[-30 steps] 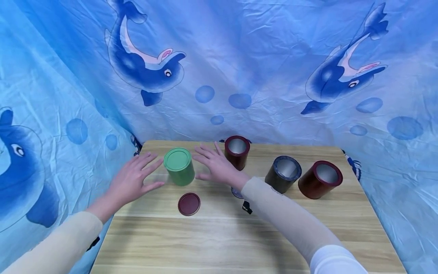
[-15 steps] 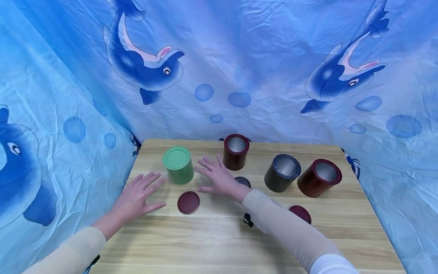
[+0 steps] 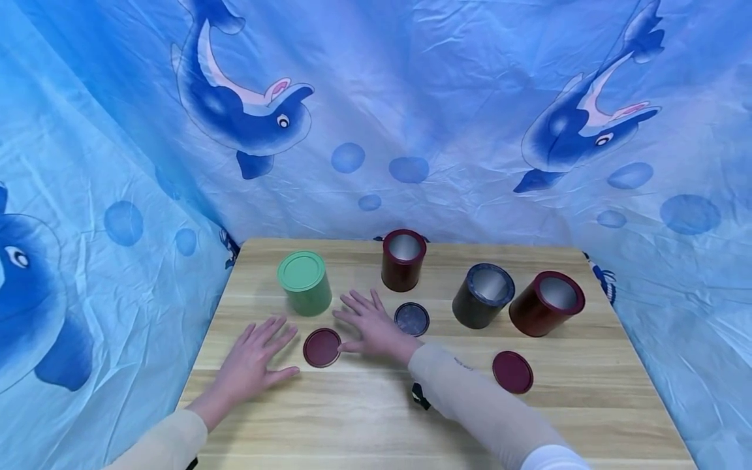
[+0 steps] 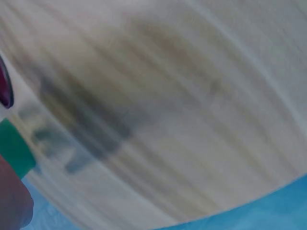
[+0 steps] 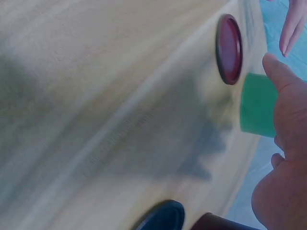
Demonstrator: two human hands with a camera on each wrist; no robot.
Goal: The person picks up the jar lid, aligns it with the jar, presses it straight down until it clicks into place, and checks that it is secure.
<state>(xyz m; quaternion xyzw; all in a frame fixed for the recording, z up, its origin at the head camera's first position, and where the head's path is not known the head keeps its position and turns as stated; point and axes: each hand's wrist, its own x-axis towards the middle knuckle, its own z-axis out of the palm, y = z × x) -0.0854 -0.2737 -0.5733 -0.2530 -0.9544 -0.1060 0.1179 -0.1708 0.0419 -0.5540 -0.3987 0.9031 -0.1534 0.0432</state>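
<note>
My left hand (image 3: 255, 356) hovers over the table's left side with its fingers spread, holding nothing. Between the two hands lies a dark red round lid (image 3: 322, 347), and my right thumb overlaps its right edge in the head view. The right hand (image 3: 371, 328), also spread and holding nothing, is left of a dark grey lid (image 3: 412, 318). Just beyond both hands stands a green canister (image 3: 308, 294) with its green lid on. In the right wrist view, my right thumb (image 5: 283, 76) shows beside the green canister (image 5: 256, 108).
A dark red canister (image 3: 402, 269) without a lid stands at the back. Farther right are a dark grey open canister (image 3: 478, 307) and another dark red open one (image 3: 537, 313). A second dark red lid (image 3: 513, 372) lies near my right sleeve. A blue dolphin-print curtain (image 3: 376, 117) surrounds the table.
Both hands have drawn back from the sides of the green canister toward the front of the table, fingers still spread. The dark grey lid and right red lid have come into full view.
</note>
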